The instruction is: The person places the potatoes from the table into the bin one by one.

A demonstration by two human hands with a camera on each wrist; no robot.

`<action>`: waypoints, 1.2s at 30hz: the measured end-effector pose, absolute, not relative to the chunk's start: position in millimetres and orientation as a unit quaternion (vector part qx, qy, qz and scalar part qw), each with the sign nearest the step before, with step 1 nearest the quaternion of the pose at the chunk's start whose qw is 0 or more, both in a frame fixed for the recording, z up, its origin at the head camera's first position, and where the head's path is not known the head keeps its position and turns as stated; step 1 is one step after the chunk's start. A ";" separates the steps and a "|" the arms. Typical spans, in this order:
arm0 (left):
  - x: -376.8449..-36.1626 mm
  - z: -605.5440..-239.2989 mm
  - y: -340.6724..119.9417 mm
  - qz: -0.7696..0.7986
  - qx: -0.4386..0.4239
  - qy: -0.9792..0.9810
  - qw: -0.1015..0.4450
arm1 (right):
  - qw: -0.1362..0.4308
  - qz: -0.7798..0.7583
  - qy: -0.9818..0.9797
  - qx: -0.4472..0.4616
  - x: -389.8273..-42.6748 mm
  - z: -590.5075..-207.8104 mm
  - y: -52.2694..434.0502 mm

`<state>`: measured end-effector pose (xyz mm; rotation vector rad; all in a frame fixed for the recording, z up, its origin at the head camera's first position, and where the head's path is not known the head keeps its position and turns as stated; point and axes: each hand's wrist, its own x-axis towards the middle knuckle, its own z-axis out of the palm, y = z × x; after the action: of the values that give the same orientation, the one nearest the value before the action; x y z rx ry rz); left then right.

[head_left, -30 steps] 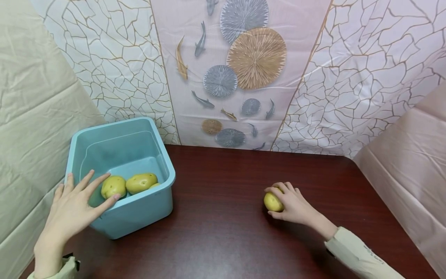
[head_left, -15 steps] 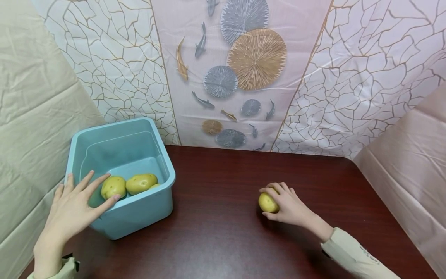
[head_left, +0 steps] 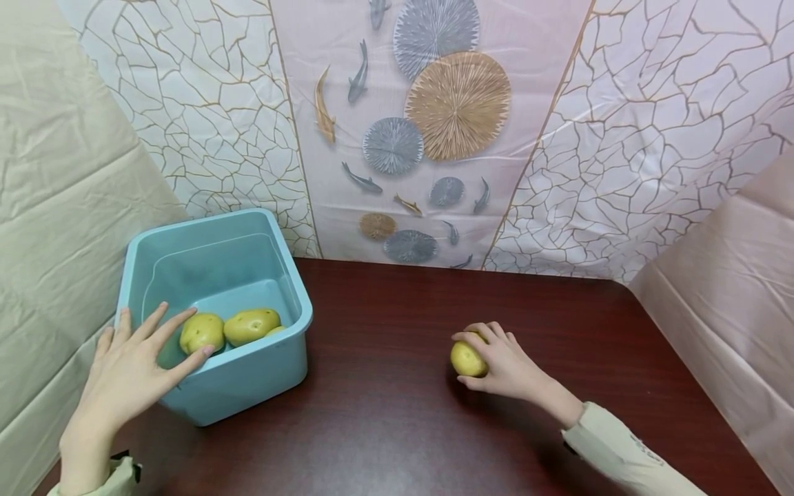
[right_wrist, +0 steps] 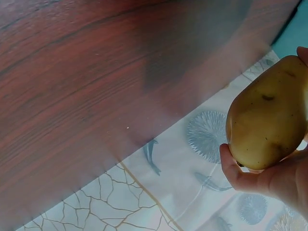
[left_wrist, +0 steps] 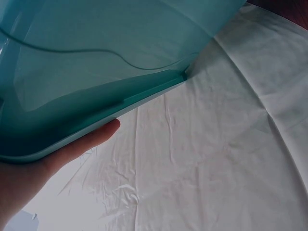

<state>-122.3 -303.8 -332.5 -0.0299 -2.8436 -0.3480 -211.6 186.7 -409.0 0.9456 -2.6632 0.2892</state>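
Potato in hand: right hand (head_left: 505, 362) has its fingers curled round a yellow potato (head_left: 468, 359), out on the dark wooden table (head_left: 397, 413) well right of the bin. Can't really tell from the head view if it's off the wood or just resting on it. The wrist view shows thumb and fingers wrapped round it pretty snugly.

Bin: teal plastic bin (head_left: 273, 372) sits at the left back corner of the table, right by the cream sheet (head_left: 49, 207).

Already inside: two potatoes in the bin (head_left: 229, 328) side by side near the front wall, plus a sliver of what might be a third peeking out just right of them.

Left hand: left hand (head_left: 127, 375) is flat, fingers spread, laid over the near left rim of the bin, fingertips reaching in beside the closest potato. Not gripping anything, more like steadying it.

Progress, my guess: mostly done. A couple are in, the one in the right hand is the only loose one I can see, and it's still well apart from the bin.

Backdrop: crackle-pattern wall covering (head_left: 651, 138) with fish and round leaves.
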 end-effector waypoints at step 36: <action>-122.1 -332.0 -303.0 -0.120 -0.012 -0.983 0.140 | 0.147 0.114 -0.914 0.360 -208.3 -400.2 148.8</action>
<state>-122.1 -303.0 -332.0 -0.0344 -2.8398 -0.3459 -208.3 148.8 -400.2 1.0350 -2.6317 0.3285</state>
